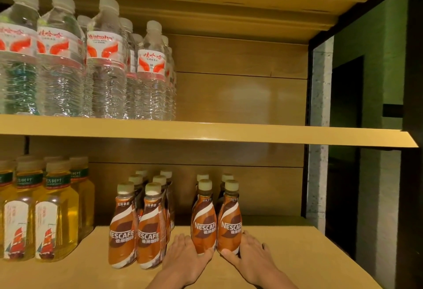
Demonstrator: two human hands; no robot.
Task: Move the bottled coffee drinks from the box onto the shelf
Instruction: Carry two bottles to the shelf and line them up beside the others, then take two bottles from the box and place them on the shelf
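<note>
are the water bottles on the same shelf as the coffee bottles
No, the water bottles stand on the upper shelf, the coffee bottles on the lower shelf.

Clear water bottles with red-and-white labels stand crowded at ten o'clock. Yellow drink bottles with green neck bands stand at eight o'clock.

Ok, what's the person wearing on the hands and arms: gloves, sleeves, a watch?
Nothing that shows. The left hand and the right hand are bare, with no gloves and no rings on the fingers in view. The left forearm and the right forearm are bare down to the picture's bottom edge: no sleeve, cuff, watch or wristband. Higher up the arms is out of frame.
</note>
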